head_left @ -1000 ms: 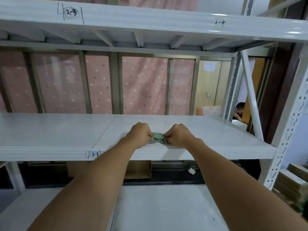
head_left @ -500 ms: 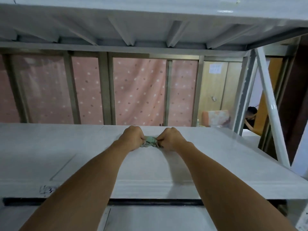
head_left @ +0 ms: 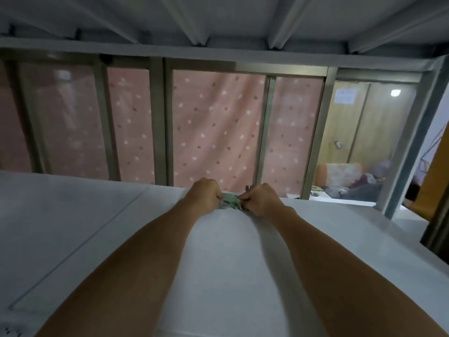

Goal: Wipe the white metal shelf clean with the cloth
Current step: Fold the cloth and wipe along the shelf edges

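A small greenish cloth (head_left: 229, 203), bunched up, lies on the white metal shelf (head_left: 85, 227) close to its far edge. My left hand (head_left: 203, 193) grips the cloth's left end with curled fingers. My right hand (head_left: 261, 197) grips its right end the same way. Both forearms stretch out over the shelf surface, and most of the cloth is hidden between my fists.
The ribbed underside of the upper shelf (head_left: 218, 23) hangs low overhead. Behind the shelf stand grey uprights (head_left: 158, 122) and a pink dotted curtain (head_left: 213, 132). A white post (head_left: 410, 142) stands at the right; a seam (head_left: 80, 249) crosses the shelf at left.
Both hands have pushed the cloth from near the shelf's front edge to its far edge. My head has moved in under the upper shelf.
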### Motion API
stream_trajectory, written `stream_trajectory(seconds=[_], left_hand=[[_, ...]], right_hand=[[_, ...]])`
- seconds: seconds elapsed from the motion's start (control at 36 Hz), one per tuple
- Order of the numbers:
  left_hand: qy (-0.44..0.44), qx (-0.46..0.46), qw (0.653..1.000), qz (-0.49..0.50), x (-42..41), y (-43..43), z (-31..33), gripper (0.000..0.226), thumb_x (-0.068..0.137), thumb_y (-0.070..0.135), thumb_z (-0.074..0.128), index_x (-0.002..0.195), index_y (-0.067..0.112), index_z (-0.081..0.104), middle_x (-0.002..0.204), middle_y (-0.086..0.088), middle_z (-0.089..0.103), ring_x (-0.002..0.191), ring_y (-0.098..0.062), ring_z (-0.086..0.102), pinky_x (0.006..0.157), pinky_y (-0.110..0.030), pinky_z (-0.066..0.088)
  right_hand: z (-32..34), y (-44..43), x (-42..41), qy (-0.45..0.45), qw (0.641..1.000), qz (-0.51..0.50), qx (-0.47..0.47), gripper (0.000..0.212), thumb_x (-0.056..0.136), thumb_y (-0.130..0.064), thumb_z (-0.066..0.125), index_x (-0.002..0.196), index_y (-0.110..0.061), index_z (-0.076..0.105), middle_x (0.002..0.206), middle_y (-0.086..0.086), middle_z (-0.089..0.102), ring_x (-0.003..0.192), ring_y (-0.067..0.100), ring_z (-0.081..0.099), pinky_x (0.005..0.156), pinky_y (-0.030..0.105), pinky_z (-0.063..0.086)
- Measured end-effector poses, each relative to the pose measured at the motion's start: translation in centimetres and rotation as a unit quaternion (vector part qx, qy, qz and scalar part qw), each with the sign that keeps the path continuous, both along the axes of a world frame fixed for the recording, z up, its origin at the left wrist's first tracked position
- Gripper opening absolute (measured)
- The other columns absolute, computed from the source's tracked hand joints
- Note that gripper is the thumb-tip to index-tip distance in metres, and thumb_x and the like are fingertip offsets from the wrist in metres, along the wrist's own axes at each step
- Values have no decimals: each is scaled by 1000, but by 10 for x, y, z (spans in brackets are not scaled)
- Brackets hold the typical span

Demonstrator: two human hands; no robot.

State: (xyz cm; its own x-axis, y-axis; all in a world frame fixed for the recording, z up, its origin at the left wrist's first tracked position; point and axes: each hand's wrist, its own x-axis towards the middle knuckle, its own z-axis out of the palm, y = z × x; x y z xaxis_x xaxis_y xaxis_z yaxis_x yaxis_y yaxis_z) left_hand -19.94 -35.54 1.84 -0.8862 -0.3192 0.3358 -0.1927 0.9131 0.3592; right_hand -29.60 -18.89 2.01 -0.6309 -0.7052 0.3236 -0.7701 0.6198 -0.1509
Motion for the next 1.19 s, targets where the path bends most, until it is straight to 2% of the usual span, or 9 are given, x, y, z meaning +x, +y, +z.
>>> stream_trajectory(seconds=[0.11, 0.33, 0.47, 0.56, 0.72, 1.0, 1.11, 1.19], left_hand=[[5, 3, 1000, -3, -21, -9, 0, 21, 86, 18, 73, 106, 13, 80, 106, -13, 77, 95, -33, 69, 93, -37, 58], [0, 10, 1000, -18, -60, -20, 2, 21, 88, 17, 72, 107, 13, 80, 112, -14, 76, 100, -34, 69, 96, -38, 57], [0, 12, 1000, -19, -68, -13, 4, 21, 86, 16, 71, 104, 13, 81, 109, -15, 76, 96, -35, 69, 93, -38, 59], [-4, 12, 1000, -22, -70, -4, 4, 22, 86, 16, 71, 106, 11, 80, 107, -16, 75, 94, -35, 69, 91, -39, 59], [-2, 8, 999, -35, -78, 23, 4, 23, 87, 15, 70, 108, 11, 79, 107, -18, 75, 93, -35, 69, 90, -40, 60], [17, 12, 1000, -20, -85, 59, 0, 24, 89, 16, 70, 111, 11, 78, 111, -16, 75, 97, -34, 69, 93, -37, 58], [17, 11, 1000, -5, -86, 63, -1, 26, 89, 19, 72, 114, 12, 77, 121, -13, 73, 103, -33, 68, 98, -33, 55], [8, 13, 1000, 16, -85, 67, -1, 26, 90, 20, 73, 115, 15, 76, 118, -13, 74, 103, -32, 68, 98, -32, 54]], right_hand=[[1, -6, -14, 0, 1000, 0, -14, 25, 86, -29, 65, 109, -32, 75, 114, -4, 72, 109, 21, 62, 95, 26, 47], [5, -15, -43, 9, 999, -24, -19, 19, 84, -24, 68, 100, -24, 79, 104, 1, 74, 99, 23, 65, 86, 26, 50], [5, -8, -48, 4, 999, -29, -17, 17, 85, -25, 66, 96, -23, 79, 96, 1, 74, 96, 21, 65, 78, 22, 48], [6, 1, -50, -5, 999, -34, -8, 21, 85, -25, 66, 101, -26, 78, 101, -2, 74, 98, 19, 64, 73, 14, 36], [8, 29, -58, -10, 999, -42, 10, 29, 82, -24, 63, 106, -32, 76, 104, 1, 73, 97, 21, 64, 71, 16, 34], [6, 63, -76, -18, 1000, -22, 7, 30, 88, -26, 60, 114, -35, 72, 113, -2, 73, 104, 21, 64, 82, 17, 43], [3, 64, -81, -8, 1000, 0, 18, 29, 90, -28, 57, 115, -34, 72, 111, -1, 72, 103, 23, 62, 87, 25, 50], [1, 63, -83, 5, 1000, 11, 13, 29, 92, -31, 57, 117, -33, 72, 114, 2, 70, 102, 26, 61, 86, 27, 49]])
